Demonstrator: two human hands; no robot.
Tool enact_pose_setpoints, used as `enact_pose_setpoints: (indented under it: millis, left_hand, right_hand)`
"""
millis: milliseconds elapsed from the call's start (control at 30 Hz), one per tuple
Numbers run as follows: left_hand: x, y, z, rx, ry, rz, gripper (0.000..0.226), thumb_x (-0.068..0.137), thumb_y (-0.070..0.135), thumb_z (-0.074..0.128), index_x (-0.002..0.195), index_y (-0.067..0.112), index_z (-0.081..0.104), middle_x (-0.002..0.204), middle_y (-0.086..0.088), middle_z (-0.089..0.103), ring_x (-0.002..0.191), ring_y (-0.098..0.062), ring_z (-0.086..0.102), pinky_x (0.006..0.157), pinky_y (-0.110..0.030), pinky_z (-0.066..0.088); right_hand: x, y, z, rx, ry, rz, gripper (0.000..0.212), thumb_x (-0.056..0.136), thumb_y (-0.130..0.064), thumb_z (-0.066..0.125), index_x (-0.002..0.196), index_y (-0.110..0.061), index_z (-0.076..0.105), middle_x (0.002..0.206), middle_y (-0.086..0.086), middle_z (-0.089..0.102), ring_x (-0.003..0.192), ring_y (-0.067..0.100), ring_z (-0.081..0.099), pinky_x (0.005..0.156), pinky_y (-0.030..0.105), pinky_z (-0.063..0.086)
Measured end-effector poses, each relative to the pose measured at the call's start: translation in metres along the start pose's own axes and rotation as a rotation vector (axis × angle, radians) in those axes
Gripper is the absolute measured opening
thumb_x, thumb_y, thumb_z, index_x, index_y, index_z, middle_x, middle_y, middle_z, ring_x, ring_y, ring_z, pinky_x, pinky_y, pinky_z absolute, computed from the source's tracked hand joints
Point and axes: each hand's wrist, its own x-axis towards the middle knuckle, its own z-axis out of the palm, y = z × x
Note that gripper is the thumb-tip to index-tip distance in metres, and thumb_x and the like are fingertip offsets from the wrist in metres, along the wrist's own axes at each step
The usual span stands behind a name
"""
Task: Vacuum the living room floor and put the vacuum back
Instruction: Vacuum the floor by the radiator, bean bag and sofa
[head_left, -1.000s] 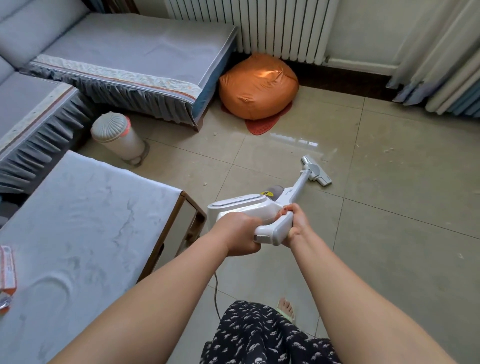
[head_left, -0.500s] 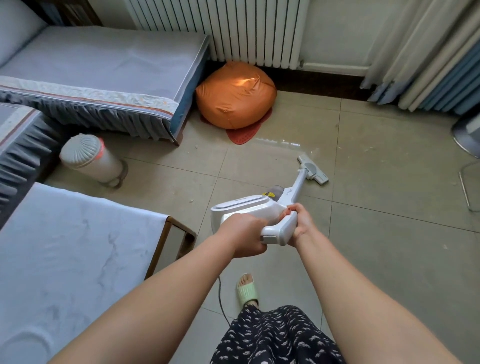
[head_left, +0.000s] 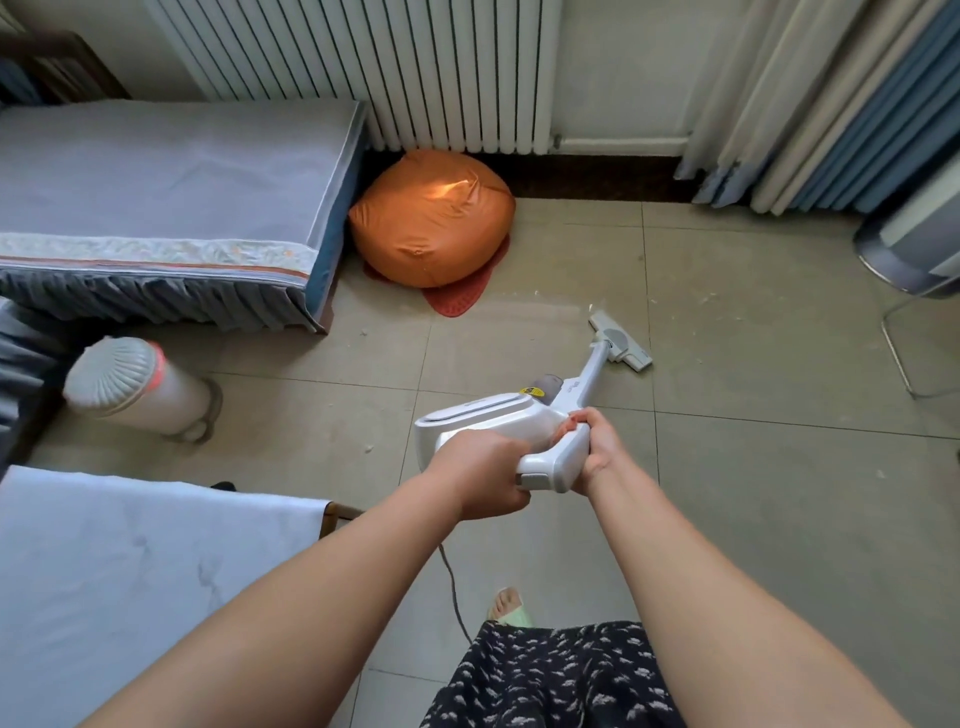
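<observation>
Vacuum, white and corded, sits in the middle of the view, held out low in front of a person. Its tube slopes forward and down to the floor head, which rests flat on the beige tiled floor. The left hand wraps its grip around the rear of the body; the right hand closes its grip around the white handle beside it. A grey cord trails back past a foot in a green slipper.

White crumbs lie scattered just beyond and right of the head. An orange beanbag sits further left against a radiator, beside a grey-covered sofa. A white bin stands left, a covered tabletop nearer.

Doing this stroke well likely means keeping the head flat, pushing slowly over the crumbs, and keeping the cord clear of the feet.
</observation>
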Motion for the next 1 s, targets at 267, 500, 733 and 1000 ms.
enact_pose_setpoints:
  millis: [267,500,733,1000]
  left_hand:
    - [0.038,0.001,-0.013,0.007,-0.021,0.033,0.007,0.079,0.031,0.057,0.080,0.027,0.052,0.084,0.001,0.067,0.079,-0.026,0.059,0.060,-0.027,0.035]
    - [0.084,0.015,-0.028,0.003,-0.028,0.035,0.008,0.079,0.030,0.057,0.078,0.026,0.051,0.082,0.001,0.066,0.073,-0.023,0.053,0.060,-0.027,0.035]
    - [0.139,0.032,-0.045,0.001,-0.036,0.040,0.006,0.078,0.030,0.057,0.078,0.027,0.052,0.082,0.001,0.066,0.078,-0.025,0.059,0.060,-0.027,0.040]
    - [0.187,0.043,-0.067,0.021,-0.028,0.057,0.009,0.077,0.029,0.058,0.077,0.029,0.049,0.081,0.003,0.066,0.077,-0.024,0.059,0.059,-0.026,0.036]
  right_hand:
    - [0.011,-0.035,0.011,-0.022,0.032,-0.029,0.018,0.066,-0.011,0.053,0.060,-0.018,0.038,0.042,-0.007,0.043,0.034,0.007,0.042,0.041,0.013,0.040]
    - [0.025,-0.082,0.016,-0.005,0.025,-0.019,0.021,0.057,-0.009,0.054,0.062,-0.019,0.037,0.044,-0.007,0.043,0.034,0.008,0.042,0.042,0.014,0.041]
    - [0.034,-0.139,0.022,0.012,0.024,-0.010,0.021,0.056,-0.008,0.055,0.063,-0.018,0.037,0.046,-0.008,0.043,0.036,0.008,0.042,0.043,0.014,0.042]
    - [0.038,-0.186,0.037,0.005,0.039,-0.039,0.020,0.054,-0.009,0.054,0.058,-0.019,0.037,0.045,-0.009,0.042,0.038,0.008,0.040,0.044,0.015,0.040]
